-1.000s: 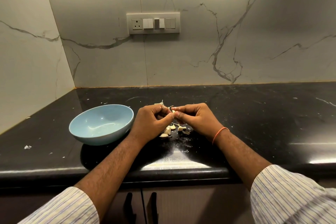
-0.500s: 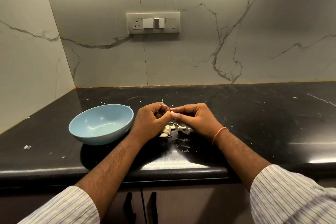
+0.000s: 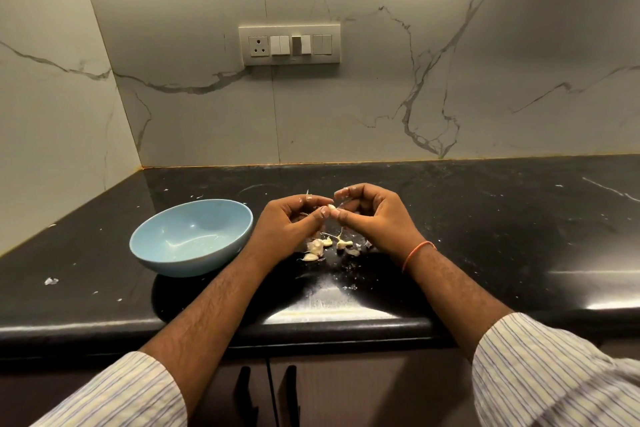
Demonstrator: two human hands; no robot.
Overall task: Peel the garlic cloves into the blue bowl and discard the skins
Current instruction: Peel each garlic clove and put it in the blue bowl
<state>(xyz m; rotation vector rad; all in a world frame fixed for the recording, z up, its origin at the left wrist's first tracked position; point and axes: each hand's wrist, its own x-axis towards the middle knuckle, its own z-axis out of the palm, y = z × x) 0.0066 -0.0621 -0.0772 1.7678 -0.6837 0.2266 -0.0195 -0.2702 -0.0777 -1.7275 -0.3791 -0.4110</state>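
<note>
A small pale garlic clove [image 3: 331,207] is pinched between the fingertips of my left hand [image 3: 289,224] and my right hand [image 3: 375,217], both raised a little above the black counter [image 3: 485,236]. Below the hands lies a small heap of garlic cloves [image 3: 341,243] and papery skins [image 3: 315,246]. The blue bowl [image 3: 192,236] stands on the counter just left of my left hand; its inside looks bare apart from light reflections.
Skin flakes [image 3: 51,281] are scattered over the counter, mostly at the left and around the heap. Marble walls close the back and left side, with a switch panel [image 3: 289,44] on the back wall. The counter's front edge runs below my forearms, above cabinet handles [image 3: 266,392].
My hands have lifted slightly and my right hand's fingers have spread a bit wider around the clove. The bowl and the heap have stayed put.
</note>
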